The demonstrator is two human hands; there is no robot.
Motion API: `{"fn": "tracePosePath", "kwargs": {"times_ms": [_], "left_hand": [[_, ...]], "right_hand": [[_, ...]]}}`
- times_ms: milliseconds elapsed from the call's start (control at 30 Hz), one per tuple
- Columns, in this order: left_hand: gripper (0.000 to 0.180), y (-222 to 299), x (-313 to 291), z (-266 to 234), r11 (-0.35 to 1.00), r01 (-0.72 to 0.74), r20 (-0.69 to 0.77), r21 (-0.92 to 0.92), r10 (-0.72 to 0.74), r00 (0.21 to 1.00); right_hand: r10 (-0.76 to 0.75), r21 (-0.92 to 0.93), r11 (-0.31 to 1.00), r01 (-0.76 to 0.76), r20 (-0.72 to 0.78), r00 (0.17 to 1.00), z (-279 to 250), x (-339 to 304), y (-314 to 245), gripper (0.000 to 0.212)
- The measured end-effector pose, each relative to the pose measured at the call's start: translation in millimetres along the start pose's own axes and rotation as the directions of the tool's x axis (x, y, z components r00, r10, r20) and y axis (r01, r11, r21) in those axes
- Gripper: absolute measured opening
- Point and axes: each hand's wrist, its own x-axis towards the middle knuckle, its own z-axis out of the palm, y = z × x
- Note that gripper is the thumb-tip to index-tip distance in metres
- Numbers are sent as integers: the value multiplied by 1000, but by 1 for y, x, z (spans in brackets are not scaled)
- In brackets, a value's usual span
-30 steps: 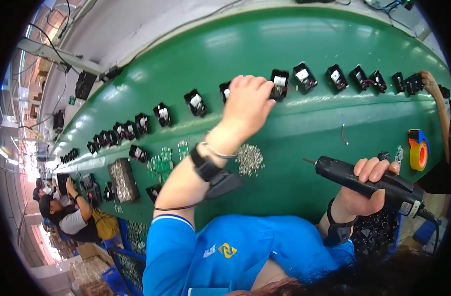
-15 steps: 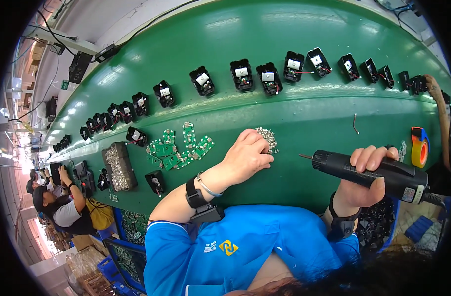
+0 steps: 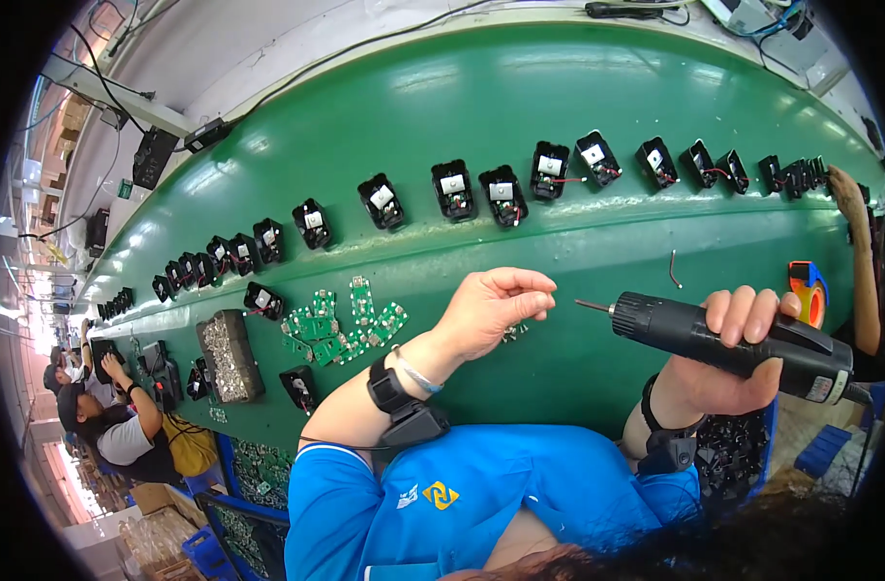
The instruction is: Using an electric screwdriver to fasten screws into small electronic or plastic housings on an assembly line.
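My right hand is wrapped round a black electric screwdriver, its bit pointing left. My left hand is closed in a pinch just left of the bit's tip, apart from it; anything between the fingertips is too small to make out. Beneath it lies a pile of small metal screws, mostly hidden by the hand. Further left are several green circuit boards spread loosely. Beyond them, open black housings, several with a white block and wires inside, stand in a long row.
A dark tray of small metal parts sits left, near a single black housing. At right are a tape dispenser and a short loose wire. Another person's arm reaches in at far right; other people sit far left.
My left hand has come up off the screw pile, fingertips pinched, close to the screwdriver's tip. The screwdriver stays in my right hand. The whole view has shifted slightly.
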Motion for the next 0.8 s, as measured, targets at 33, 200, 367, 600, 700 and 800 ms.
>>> {"fn": "tracePosePath", "kwargs": {"times_ms": [33,200,367,600,700,800], "left_hand": [[12,-3,6,1,986,51,62,-158,-42,997],[13,-11,20,12,913,135,178,-386,-70,981],[14,-10,24,16,925,147,229,-349,-68,971],[12,-6,28,15,997,67,218,-43,-56,974],[13,2,31,17,977,-22,240,214,-31,970],[16,8,36,19,957,-72,285,280,-12,958]], "right_hand": [[-15,22,1000,15,-22,1000,1,3,-1,45],[-10,67,998,12,-38,999,0,12,-1,45],[36,76,997,-34,-27,999,-10,13,4,46],[53,67,996,-54,7,999,-14,15,5,47],[75,42,996,-76,41,996,-16,17,4,47],[79,25,997,-79,35,996,-16,19,3,46]]}}
